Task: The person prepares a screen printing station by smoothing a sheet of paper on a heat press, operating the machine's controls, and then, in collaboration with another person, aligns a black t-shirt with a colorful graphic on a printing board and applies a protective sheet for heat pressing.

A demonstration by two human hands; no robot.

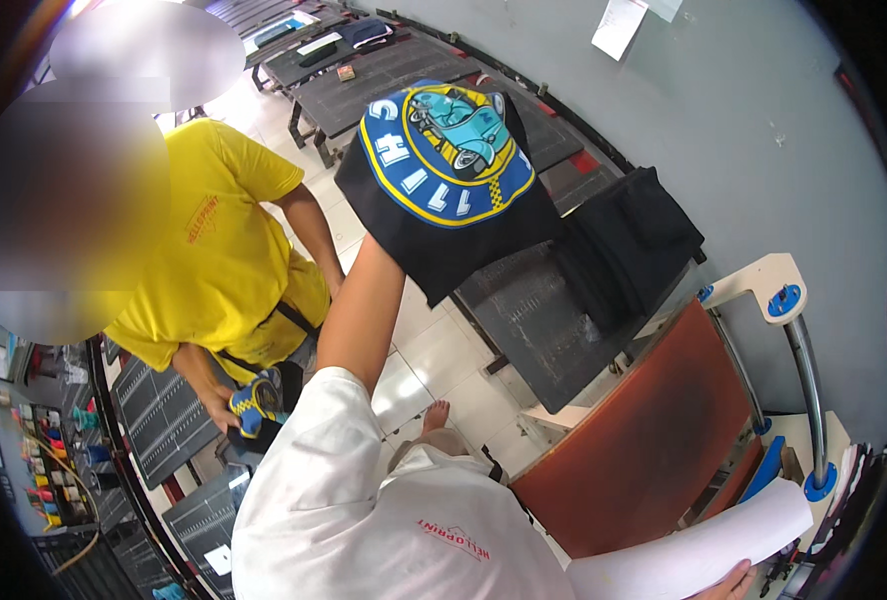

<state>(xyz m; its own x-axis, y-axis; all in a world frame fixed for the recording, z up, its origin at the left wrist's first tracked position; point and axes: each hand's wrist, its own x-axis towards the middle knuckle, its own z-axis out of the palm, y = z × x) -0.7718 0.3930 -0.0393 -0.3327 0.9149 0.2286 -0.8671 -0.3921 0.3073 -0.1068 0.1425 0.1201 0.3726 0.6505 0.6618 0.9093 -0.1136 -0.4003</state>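
My left arm reaches forward, and its hand is hidden under a piece of black fabric (434, 245) that it holds up. On the fabric is a round blue and yellow print with a turquoise car. The fabric hangs loosely over the wrist, at the near end of the dark tables. At the lower right edge, my right hand (732, 582) is partly in view, its fingers against the lower edge of a white curled sheet (699, 535). Beside that sheet stands a machine with a large reddish-brown flat panel (644, 430).
A person in a yellow shirt (229, 240) stands at the left, holding a similar printed black item (257, 405). Folded black cloth (629, 250) lies on the dark table (524, 330). A metal arm (809, 390) rises at the right. More dark platens (164, 425) line the left.
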